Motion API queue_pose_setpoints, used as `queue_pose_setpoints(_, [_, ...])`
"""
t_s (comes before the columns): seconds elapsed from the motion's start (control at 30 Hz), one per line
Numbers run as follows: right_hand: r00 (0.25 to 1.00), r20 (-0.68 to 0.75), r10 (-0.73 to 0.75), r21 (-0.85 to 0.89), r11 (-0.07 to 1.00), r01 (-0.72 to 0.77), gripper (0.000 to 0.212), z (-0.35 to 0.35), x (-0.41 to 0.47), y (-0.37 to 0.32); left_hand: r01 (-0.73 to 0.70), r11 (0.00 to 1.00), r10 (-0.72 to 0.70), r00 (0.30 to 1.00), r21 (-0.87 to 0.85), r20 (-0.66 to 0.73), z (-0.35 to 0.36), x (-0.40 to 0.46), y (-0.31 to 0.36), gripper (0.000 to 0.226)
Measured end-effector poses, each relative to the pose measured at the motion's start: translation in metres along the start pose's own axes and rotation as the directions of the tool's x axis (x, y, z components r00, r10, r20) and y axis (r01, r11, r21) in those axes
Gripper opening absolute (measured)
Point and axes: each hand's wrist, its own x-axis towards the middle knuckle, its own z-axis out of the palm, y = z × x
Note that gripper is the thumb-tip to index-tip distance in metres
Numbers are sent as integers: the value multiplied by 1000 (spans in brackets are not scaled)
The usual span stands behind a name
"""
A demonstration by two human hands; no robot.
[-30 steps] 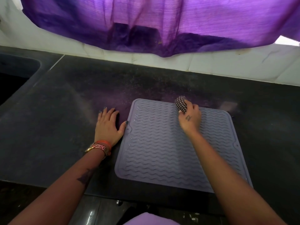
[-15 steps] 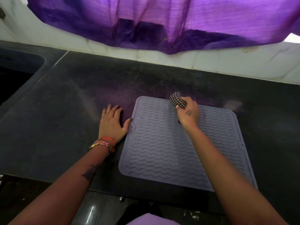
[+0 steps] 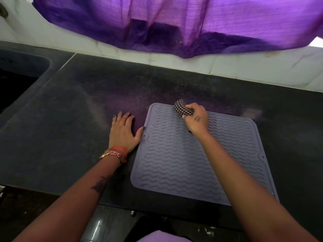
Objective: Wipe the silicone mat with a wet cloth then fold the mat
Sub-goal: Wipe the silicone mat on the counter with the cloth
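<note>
A grey-lilac silicone mat (image 3: 174, 158) with wavy ridges lies flat on the dark counter. My right hand (image 3: 196, 119) grips a bunched black-and-white checked cloth (image 3: 182, 109) and presses it onto the mat near its far edge, left of the middle. My left hand (image 3: 122, 131) lies flat on the counter beside the mat's left edge, fingers straight, thumb tip touching the mat's rim near a small hole.
The dark stone counter (image 3: 78, 128) stretches left to a sink basin (image 3: 15, 79). A purple curtain (image 3: 166, 23) hangs over the white tiled wall behind. The counter's front edge runs just below the mat.
My right hand has slid the cloth leftwards along the far edge of the mat. My left hand stays flat beside the mat.
</note>
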Motion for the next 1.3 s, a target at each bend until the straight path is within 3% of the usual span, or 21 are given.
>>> queue_pose_setpoints(0.07, [998, -67, -8, -188, 982, -5, 39, 12, -10, -1, -1, 1000, 1, 1000, -6, 2, 1, 0, -1, 69])
queue_pose_setpoints(0.17, [992, -5, -126, -376, 920, 115, 45, 35, -27, -12, 1, 1000, -1, 1000, 2, 10, 2, 2, -1, 70])
queue_pose_setpoints(0.27, [979, 99, -179, -282, 938, 200, 45, 37, -22, -18, -2, 1000, 2, 1000, 6, 13, 2, 2, -2, 69])
queue_pose_setpoints(0.33, [962, 212, -172, -122, 972, 200, 43, 28, -11, -18, -5, 1000, 5, 1000, 3, 12, 2, 1, -2, 69])
queue_pose_setpoints(0.43, [967, 253, 22, 297, 950, -99, 40, 11, 3, -15, -7, 1000, 7, 1000, 2, 16, 2, 2, -2, 68])
queue_pose_setpoints(0.47, [975, 208, 75, 310, 941, -139, 42, 9, 4, -13, -9, 1000, 9, 1000, 3, 18, 2, 2, -3, 68])
queue_pose_setpoints(0.57, [994, 103, 20, -177, 984, -1, 55, 23, -3, -12, -16, 1000, 16, 1000, 3, 20, 2, 2, -3, 67])
queue_pose_setpoints(0.63, [991, 105, -83, -314, 943, 112, 58, 38, -14, -18, -21, 1000, 21, 1000, -2, 14, 2, 2, -3, 66])
queue_pose_setpoints(0.77, [962, 265, -70, -99, 990, 99, 58, 42, -7, -34, -25, 999, 25, 1000, -20, 13, 2, 1, -2, 66])
queue_pose_setpoints(0.87, [963, 264, 56, 138, 986, -95, 54, 28, 4, -36, -27, 999, 28, 999, -28, 18, 2, 1, -3, 67])
queue_pose_setpoints(0.97, [996, 62, 70, -106, 992, -63, 51, 30, -2, -29, -27, 999, 28, 1000, -45, 13, 3, 1, -4, 67])
queue_pose_setpoints(1.07, [997, 63, 38, -299, 954, -17, 52, 42, -14, -32, -32, 998, 32, 999, -58, -2, 4, 1, -5, 64])
queue_pose_setpoints(1.17, [988, 151, 10, -259, 965, 30, 55, 48, -15, -42, -37, 997, 37, 999, -66, -7, 5, 2, -5, 59])
queue_pose_setpoints(1.23, [971, 238, -29, -130, 990, 61, 54, 42, -11, -46, -36, 997, 36, 999, -68, -2, 5, 2, -5, 59])
queue_pose_setpoints(1.3, [975, 219, -31, -4, 999, 33, 48, 32, -5, -44, -35, 997, 35, 999, -74, 0, 4, 2, -5, 59])
